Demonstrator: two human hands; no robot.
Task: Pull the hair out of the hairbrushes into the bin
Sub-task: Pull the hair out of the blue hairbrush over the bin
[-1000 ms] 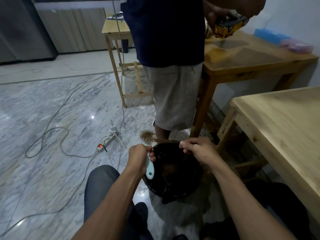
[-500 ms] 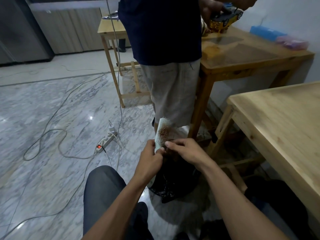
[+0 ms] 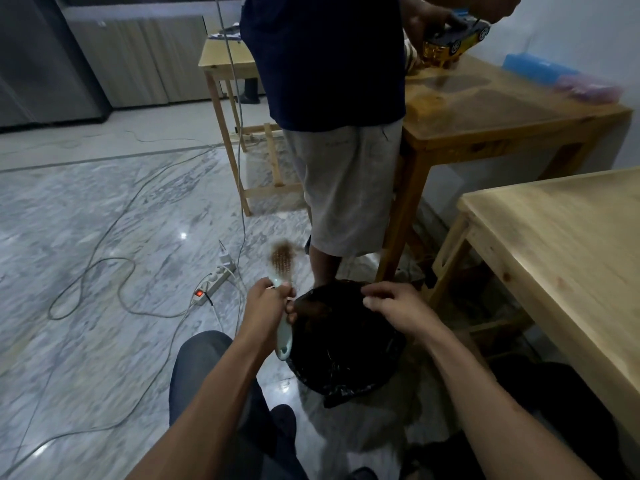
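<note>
We grip the hairbrush [image 3: 282,268] in our left hand [image 3: 268,303] — fist closed round its handle, bristles still matted. Our right hand [image 3: 391,306], fingers pinched together, perhaps holding strands, hovers over the bin [image 3: 346,351]. Next: release, then pluck again.

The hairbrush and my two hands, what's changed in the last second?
Half a second ago the right hand was pinching at the bristles; it has now come away to the right and hangs over the bin. The hairbrush has tilted left, away from it. The left hand keeps its grip on the handle, and the bin has not moved.
</note>
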